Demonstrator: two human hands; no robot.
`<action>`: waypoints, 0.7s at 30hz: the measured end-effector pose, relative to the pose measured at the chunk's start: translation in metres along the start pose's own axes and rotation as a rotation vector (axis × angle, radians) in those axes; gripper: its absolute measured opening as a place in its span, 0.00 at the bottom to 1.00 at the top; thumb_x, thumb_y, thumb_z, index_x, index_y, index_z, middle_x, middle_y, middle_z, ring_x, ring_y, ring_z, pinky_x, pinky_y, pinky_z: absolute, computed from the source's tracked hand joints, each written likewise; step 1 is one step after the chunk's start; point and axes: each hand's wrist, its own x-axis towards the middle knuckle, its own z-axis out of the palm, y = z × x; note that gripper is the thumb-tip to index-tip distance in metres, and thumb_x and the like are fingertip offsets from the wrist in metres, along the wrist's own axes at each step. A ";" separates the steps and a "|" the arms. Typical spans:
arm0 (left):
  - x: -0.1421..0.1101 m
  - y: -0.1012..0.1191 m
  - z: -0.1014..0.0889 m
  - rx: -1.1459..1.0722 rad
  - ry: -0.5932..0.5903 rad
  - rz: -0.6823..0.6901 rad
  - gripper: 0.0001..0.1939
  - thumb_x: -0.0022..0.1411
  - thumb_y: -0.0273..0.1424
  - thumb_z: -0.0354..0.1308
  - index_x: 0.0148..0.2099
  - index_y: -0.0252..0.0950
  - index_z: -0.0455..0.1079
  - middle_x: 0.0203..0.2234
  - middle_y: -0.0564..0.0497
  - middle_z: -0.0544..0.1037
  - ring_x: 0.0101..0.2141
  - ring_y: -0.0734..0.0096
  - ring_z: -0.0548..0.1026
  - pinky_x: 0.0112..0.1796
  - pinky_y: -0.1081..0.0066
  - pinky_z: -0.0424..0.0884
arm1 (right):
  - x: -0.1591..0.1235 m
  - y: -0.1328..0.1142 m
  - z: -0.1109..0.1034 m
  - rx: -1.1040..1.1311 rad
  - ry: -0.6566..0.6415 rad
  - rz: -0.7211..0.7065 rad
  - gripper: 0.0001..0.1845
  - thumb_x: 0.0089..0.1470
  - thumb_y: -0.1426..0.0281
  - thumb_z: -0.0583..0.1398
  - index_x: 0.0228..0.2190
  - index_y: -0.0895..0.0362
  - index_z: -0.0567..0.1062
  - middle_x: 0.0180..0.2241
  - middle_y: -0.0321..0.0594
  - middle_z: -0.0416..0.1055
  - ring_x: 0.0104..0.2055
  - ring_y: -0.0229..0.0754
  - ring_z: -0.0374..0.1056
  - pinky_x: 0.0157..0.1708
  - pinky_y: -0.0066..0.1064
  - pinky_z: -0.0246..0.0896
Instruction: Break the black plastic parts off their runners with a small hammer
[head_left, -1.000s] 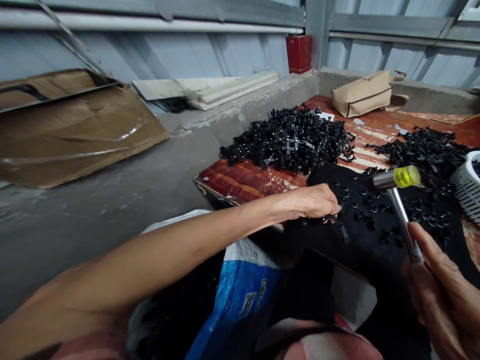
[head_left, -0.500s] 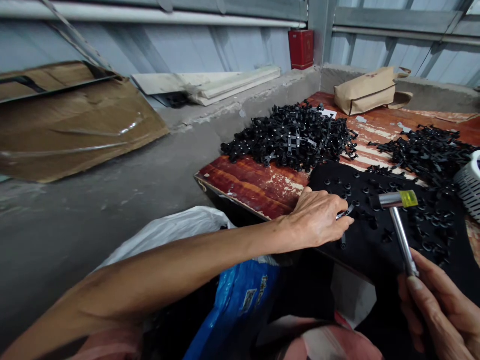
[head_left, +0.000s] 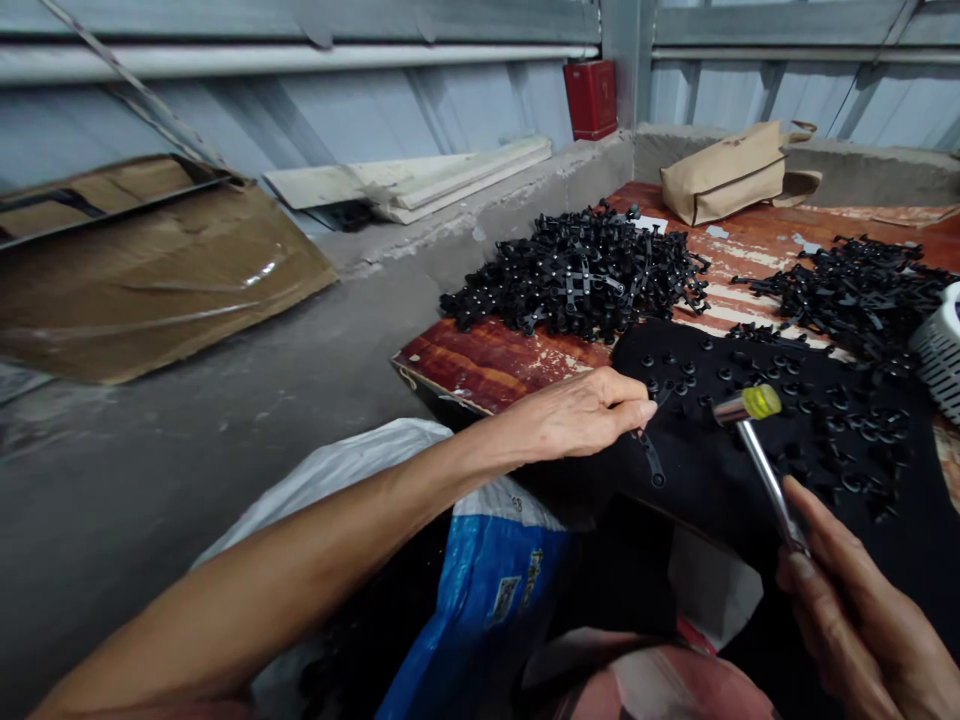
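The left grip [head_left: 589, 415] is pinched closed on a black linked piece [head_left: 655, 466], whose one arm hangs just below the fingertips; the part between the fingers is hidden. The right grip [head_left: 851, 590] is wrapped around a small hammer [head_left: 766, 480], its yellow-tipped head raised up and to the left of that grip; the fingers cover the lower end of the handle.

Below the left grip, a blue and white sack [head_left: 487, 575] carries sideways lettering too small and slanted to read with certainty, along with a white square label printed with what looks like a code. A red tin [head_left: 591, 100], well beyond the left grip, has a faint mark that cannot be made out.

Just right of the left grip, a black cloth [head_left: 697, 490] bears many small black studs [head_left: 787, 390], the farther ones blending into it. Beyond the left grip, a heap of black linked parts [head_left: 577, 275] on the red-brown tabletop [head_left: 495, 365] partly hides a white slip [head_left: 651, 225]. Beyond the right grip, a white basket [head_left: 941, 350] is cut off by the picture's edge.
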 end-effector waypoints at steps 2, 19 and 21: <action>-0.006 -0.002 -0.002 -0.016 0.003 -0.021 0.17 0.62 0.35 0.43 0.25 0.33 0.62 0.19 0.56 0.63 0.23 0.79 0.61 0.26 0.76 0.55 | 0.014 -0.002 -0.002 -0.188 -0.022 -0.226 0.29 0.62 0.70 0.50 0.63 0.42 0.53 0.53 0.40 0.69 0.48 0.44 0.71 0.43 0.31 0.69; -0.002 -0.005 0.015 -0.264 -0.002 -0.011 0.12 0.61 0.31 0.46 0.30 0.32 0.67 0.17 0.57 0.67 0.19 0.80 0.61 0.21 0.79 0.55 | 0.022 -0.003 -0.020 -0.393 -0.106 -0.212 0.29 0.63 0.69 0.50 0.64 0.45 0.52 0.60 0.40 0.61 0.56 0.47 0.63 0.48 0.34 0.66; 0.002 -0.003 0.015 -0.258 -0.042 0.028 0.13 0.62 0.31 0.45 0.28 0.32 0.66 0.17 0.57 0.66 0.19 0.80 0.61 0.21 0.78 0.54 | 0.018 -0.009 -0.017 -0.294 -0.044 -0.118 0.28 0.62 0.66 0.51 0.62 0.43 0.55 0.56 0.38 0.66 0.53 0.46 0.67 0.48 0.35 0.66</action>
